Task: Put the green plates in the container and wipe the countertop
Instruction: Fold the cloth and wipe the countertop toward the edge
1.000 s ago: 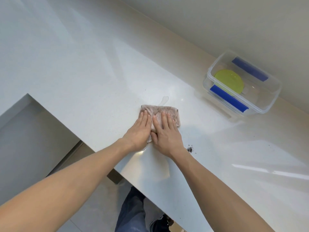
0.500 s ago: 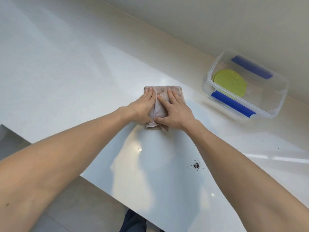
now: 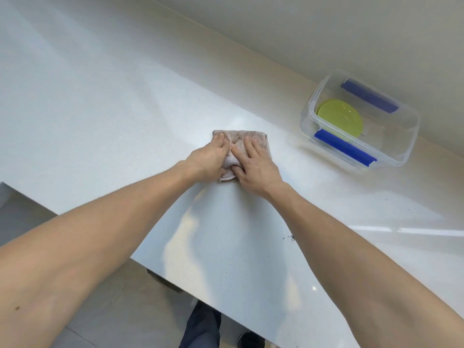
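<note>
A stained pinkish cloth lies folded on the white countertop, near its middle. My left hand and my right hand press flat on the cloth side by side, fingers pointing away from me. Green plates lie inside a clear plastic container with blue clips, at the right against the wall. A small patch of dark crumbs sits on the countertop beside my right forearm.
The wall runs along the far edge of the countertop. The near counter edge cuts diagonally at the lower left, with floor and my leg below it.
Both hands have pushed the cloth away from me across the countertop, farther from the near edge. The crumbs now lie well behind the cloth.
</note>
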